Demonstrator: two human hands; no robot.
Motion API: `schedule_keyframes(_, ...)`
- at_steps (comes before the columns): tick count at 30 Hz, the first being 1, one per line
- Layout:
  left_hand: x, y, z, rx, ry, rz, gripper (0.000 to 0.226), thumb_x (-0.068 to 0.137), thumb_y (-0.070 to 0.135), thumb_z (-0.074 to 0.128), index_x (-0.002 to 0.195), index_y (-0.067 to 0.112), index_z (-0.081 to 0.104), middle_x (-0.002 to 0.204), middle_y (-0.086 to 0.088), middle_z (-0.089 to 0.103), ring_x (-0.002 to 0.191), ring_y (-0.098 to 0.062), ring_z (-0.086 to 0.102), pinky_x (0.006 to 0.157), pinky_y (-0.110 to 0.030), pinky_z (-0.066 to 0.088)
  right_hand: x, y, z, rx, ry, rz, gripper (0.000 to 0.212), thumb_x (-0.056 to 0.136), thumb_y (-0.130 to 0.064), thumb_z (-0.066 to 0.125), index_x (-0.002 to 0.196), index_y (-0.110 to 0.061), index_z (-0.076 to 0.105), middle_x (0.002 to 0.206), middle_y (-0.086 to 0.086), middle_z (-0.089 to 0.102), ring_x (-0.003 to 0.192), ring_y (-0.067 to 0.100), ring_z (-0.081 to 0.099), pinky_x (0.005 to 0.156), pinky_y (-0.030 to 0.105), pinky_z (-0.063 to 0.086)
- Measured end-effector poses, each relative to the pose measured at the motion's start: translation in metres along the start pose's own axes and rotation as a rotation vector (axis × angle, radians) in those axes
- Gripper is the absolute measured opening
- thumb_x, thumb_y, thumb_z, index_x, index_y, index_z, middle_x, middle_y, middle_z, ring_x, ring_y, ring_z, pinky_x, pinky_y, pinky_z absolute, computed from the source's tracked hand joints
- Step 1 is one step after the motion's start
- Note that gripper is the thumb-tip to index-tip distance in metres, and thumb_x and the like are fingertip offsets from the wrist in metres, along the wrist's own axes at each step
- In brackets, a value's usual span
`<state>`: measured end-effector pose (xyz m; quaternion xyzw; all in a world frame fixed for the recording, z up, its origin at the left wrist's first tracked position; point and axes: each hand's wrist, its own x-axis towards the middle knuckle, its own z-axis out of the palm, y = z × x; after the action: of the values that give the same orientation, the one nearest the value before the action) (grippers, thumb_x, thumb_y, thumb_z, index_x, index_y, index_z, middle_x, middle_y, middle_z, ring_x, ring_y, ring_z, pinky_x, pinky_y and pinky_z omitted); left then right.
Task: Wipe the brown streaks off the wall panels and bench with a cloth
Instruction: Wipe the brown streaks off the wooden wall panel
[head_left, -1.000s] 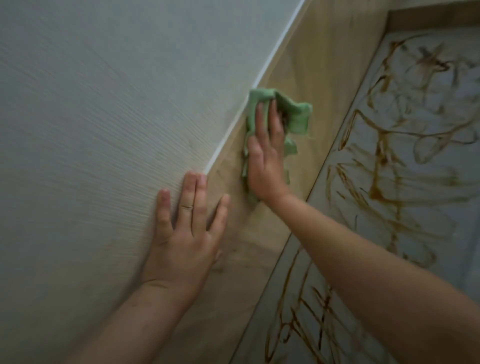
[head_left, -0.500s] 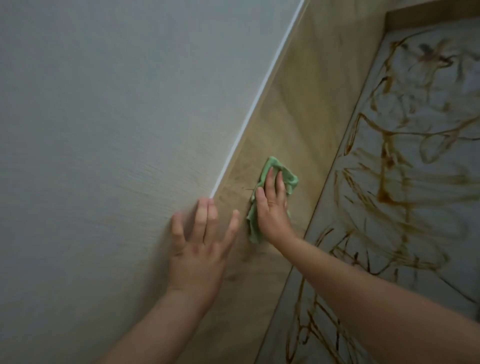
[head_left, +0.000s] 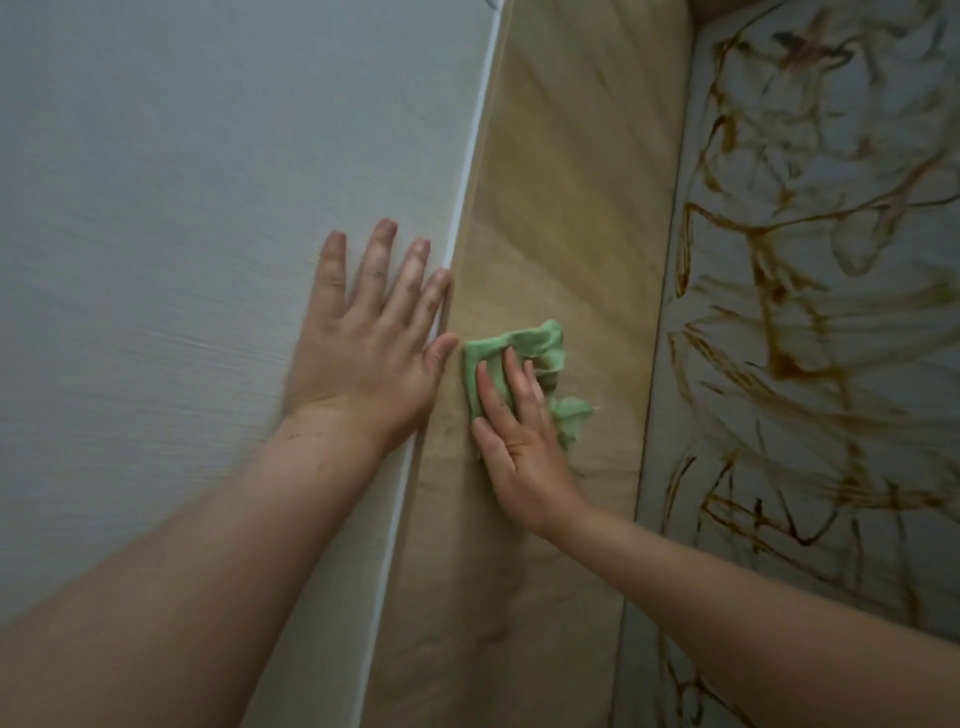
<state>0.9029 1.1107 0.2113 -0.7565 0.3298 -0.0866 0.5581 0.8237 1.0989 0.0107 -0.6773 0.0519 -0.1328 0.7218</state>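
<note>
Pale grey wall panelling (head_left: 182, 208) was seen at the left, divided by a white trim strip (head_left: 470, 208) from a tan wood panel (head_left: 571, 182). Brown streaks (head_left: 779, 366) were spread over a grey surface (head_left: 717, 405) at the right, possibly the bench. The left hand (head_left: 363, 364) was laid flat on the grey panelling, fingers spread, nothing grasped. The green cloth (head_left: 519, 345) was pressed against the tan panel under the straight fingers of the right hand (head_left: 519, 452), unclenched.

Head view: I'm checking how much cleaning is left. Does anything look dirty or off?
Yes. Thick brown streaks loop all over the grey panel on the right. The tan panel, where the right hand presses the green cloth, shows only faint smears. The white panel under the left hand looks clean.
</note>
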Motion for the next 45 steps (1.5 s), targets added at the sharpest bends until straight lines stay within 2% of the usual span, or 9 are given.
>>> schedule_keyframes(4,0.001,-0.001,0.001,-0.008,0.001,0.002,0.069,0.104,0.052,-0.005,0.166,0.022,0.002,0.173,-0.008,-0.002,0.157,-0.04,-0.014,0.12,-0.064,-0.015,0.075,0.011,-0.006,-0.058,0.208,-0.039,0.055,0.106,-0.05,0.026,0.159,-0.052,0.011,0.171,-0.019,-0.001,0.16,0.014,-0.005,0.128,0.039,-0.002)
schedule_keyframes(9,0.003,0.0,0.002,0.012,0.008,0.014,0.07,0.104,0.052,-0.005,0.165,0.018,0.0,0.173,-0.011,-0.003,0.156,-0.043,-0.015,0.118,-0.067,-0.015,0.141,0.044,-0.042,0.057,0.319,0.417,0.059,0.106,-0.047,0.017,0.164,-0.045,0.007,0.173,-0.012,-0.001,0.159,0.014,-0.004,0.128,0.052,0.001)
schedule_keyframes(17,0.001,0.001,0.003,-0.013,0.025,0.013,0.07,0.104,0.048,-0.004,0.165,0.015,0.0,0.172,-0.014,-0.005,0.155,-0.045,-0.015,0.118,-0.068,-0.013,0.121,-0.015,-0.027,-0.051,0.196,-0.115,0.058,0.104,-0.044,0.023,0.161,-0.042,0.015,0.173,-0.01,0.004,0.16,0.016,-0.003,0.129,0.039,0.001)
schedule_keyframes(20,0.002,0.002,0.002,-0.004,0.029,0.021,0.069,0.105,0.049,-0.001,0.165,0.014,0.002,0.172,-0.015,-0.002,0.155,-0.046,-0.013,0.116,-0.068,-0.015,0.175,-0.003,-0.05,-0.096,0.296,-0.055,0.062,0.103,-0.046,0.022,0.164,-0.034,0.021,0.174,-0.005,0.01,0.16,0.019,0.005,0.129,0.044,0.006)
schedule_keyframes(24,0.002,0.0,0.001,-0.011,0.04,0.01,0.069,0.106,0.049,0.002,0.165,0.013,0.004,0.172,-0.016,0.001,0.155,-0.047,-0.011,0.114,-0.069,-0.018,0.175,0.01,-0.056,-0.013,0.3,0.202,0.063,0.103,-0.05,0.014,0.164,-0.041,0.005,0.174,-0.009,-0.001,0.16,0.013,-0.004,0.129,0.05,0.003)
schedule_keyframes(29,0.002,0.0,0.0,-0.01,0.021,0.021,0.069,0.106,0.045,-0.003,0.163,0.007,-0.008,0.17,-0.02,-0.011,0.152,-0.05,-0.019,0.109,-0.071,-0.024,0.047,-0.015,-0.004,-0.049,0.051,-0.074,0.061,0.104,-0.044,0.025,0.157,-0.058,-0.003,0.169,-0.022,-0.016,0.158,0.013,-0.015,0.128,0.035,-0.007)
schedule_keyframes(33,0.002,-0.001,-0.002,0.002,0.006,0.037,0.069,0.107,0.046,-0.001,0.163,0.005,-0.005,0.171,-0.021,-0.008,0.153,-0.051,-0.014,0.11,-0.071,-0.022,0.087,0.001,-0.027,-0.134,0.056,-0.197,0.064,0.104,-0.036,0.034,0.159,-0.053,0.007,0.172,-0.011,-0.001,0.161,0.023,-0.002,0.129,0.039,0.0)
schedule_keyframes(40,0.004,0.0,0.003,0.033,0.021,0.027,0.071,0.106,0.049,0.0,0.164,0.007,-0.004,0.171,-0.02,-0.005,0.154,-0.05,-0.009,0.114,-0.071,-0.015,0.149,0.01,-0.038,0.066,0.321,0.389,0.06,0.105,-0.039,0.02,0.164,-0.039,0.013,0.173,-0.009,0.005,0.159,0.015,0.001,0.128,0.05,-0.002)
schedule_keyframes(45,0.003,0.001,0.002,0.055,0.02,0.032,0.07,0.107,0.049,0.0,0.164,0.009,-0.003,0.171,-0.019,-0.005,0.154,-0.05,-0.01,0.114,-0.07,-0.014,0.052,0.009,-0.009,0.186,0.176,0.794,0.055,0.109,-0.046,0.02,0.161,-0.052,0.001,0.173,-0.014,-0.003,0.159,0.026,-0.004,0.124,0.054,-0.004)
